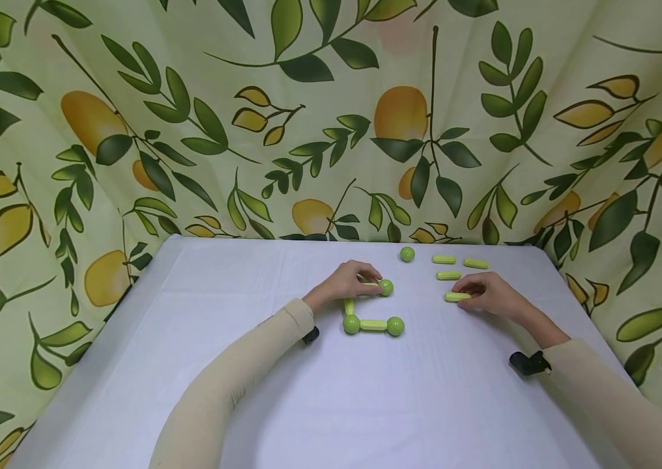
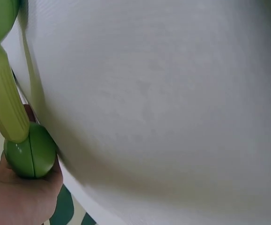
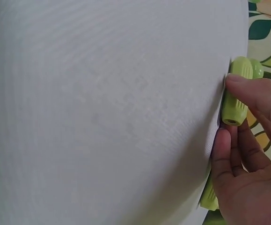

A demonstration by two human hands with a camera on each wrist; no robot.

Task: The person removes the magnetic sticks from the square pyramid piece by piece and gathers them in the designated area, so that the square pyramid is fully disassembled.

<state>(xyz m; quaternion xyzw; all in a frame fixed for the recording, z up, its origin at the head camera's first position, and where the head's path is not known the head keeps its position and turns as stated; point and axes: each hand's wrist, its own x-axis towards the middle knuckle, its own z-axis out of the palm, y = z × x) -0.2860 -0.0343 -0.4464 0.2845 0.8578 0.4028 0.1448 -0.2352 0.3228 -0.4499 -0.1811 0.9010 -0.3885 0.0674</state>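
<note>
My left hand (image 1: pixel 353 279) grips a joined piece of green balls and ribbed rods at a corner. The corner ball (image 2: pixel 30 151) lies between thumb and fingers, hidden from the head view. A rod (image 2: pixel 6 96) runs from it to a nearer ball (image 1: pixel 351 324). From there another rod (image 1: pixel 373 325) leads right to an end ball (image 1: pixel 395 326). One more ball (image 1: pixel 386 287) shows just past the left fingertips. My right hand (image 1: pixel 488 293) pinches a loose ribbed rod (image 3: pixel 237 96), thumb on its side, low at the tabletop.
Behind the right hand lie three loose rods, one at the left (image 1: pixel 444 259), one at the right (image 1: pixel 475 264) and one nearer (image 1: pixel 449 275). A single ball (image 1: pixel 406 254) sits by the far edge of the white-covered table (image 1: pixel 190 352). A leaf-patterned curtain (image 1: pixel 331 150) stands behind.
</note>
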